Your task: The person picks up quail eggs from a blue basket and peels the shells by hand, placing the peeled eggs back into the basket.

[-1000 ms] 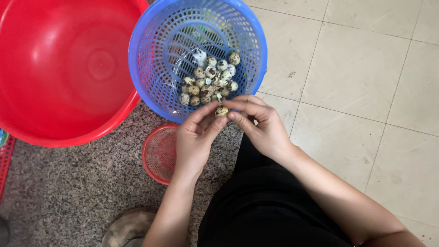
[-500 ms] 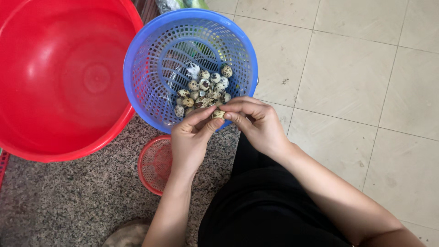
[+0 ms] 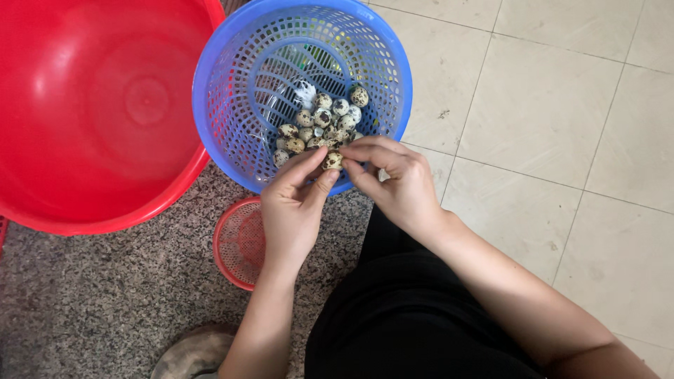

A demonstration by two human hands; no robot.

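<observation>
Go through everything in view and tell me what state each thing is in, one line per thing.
Blue basket: upright, holds a pile of speckled eggs.
Speckled eggs: whole, heaped in the basket.
Held egg: pinched between both hands over the basket's near rim.
Red basin: upright, looks empty.
Small red basket: upright, contents unclear.
Left hand: gripping the egg.
Right hand: gripping the egg.

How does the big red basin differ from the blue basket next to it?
The red basin has solid, smooth walls; the blue basket is perforated mesh. The red basin looks wider and holds nothing visible, while the blue basket holds speckled eggs. Both are round plastic containers sitting on the floor.
</observation>
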